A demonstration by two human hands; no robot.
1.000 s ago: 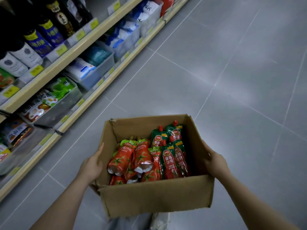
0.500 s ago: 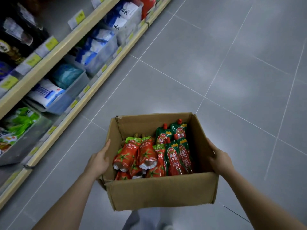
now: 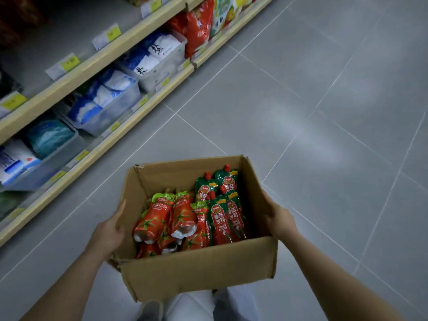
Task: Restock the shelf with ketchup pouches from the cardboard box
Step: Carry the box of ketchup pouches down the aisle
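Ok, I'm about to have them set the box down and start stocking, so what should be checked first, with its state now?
1. Both hands on the cardboard box: ok. The left hand and right hand each hold a side wall.
2. Box open at the top: ok.
3. Ketchup pouches inside: ok, red ones on the left, green ones on the right.
4. Bare floor ahead for setting down: ok.
5. Ketchup slot on the shelf: cannot tell; the bins in view hold other goods.
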